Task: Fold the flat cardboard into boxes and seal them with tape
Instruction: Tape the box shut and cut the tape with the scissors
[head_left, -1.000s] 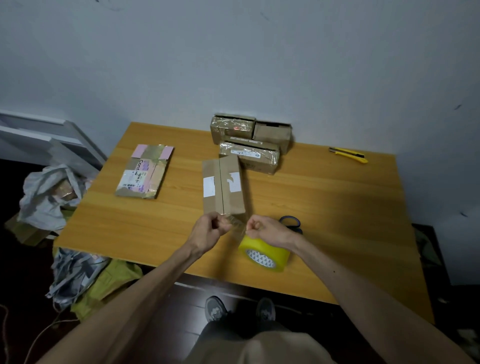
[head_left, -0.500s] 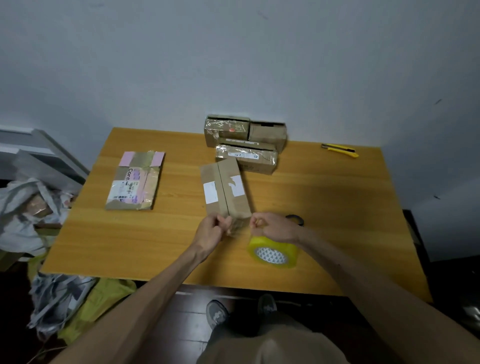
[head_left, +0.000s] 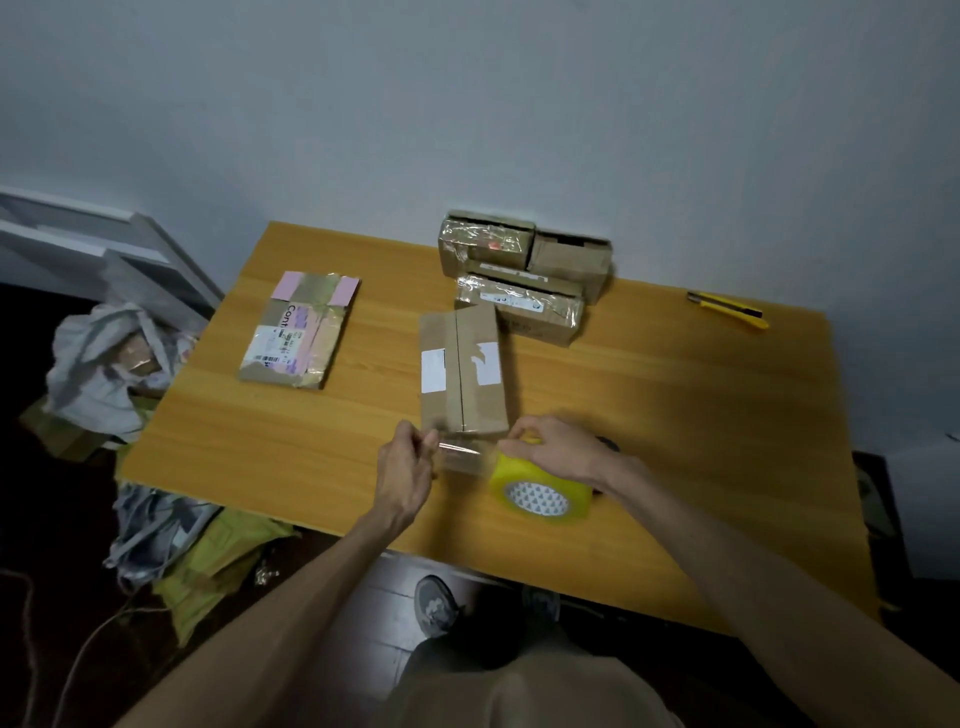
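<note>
We pinched tape (head_left: 460, 448) end in left fingers (head_left: 423, 442), just before box (head_left: 480, 405); right fingers (head_left: 521, 432) gripped roll (head_left: 540, 500) beside box. Feared: slack tape sticking to itself, missing seam (head_left: 458, 374).

The room is dim and the floor nearly black. Wide-angle bending curves the desk (head_left: 675, 441) edges. The tape (head_left: 540, 493) end is motion-blurred.
</note>
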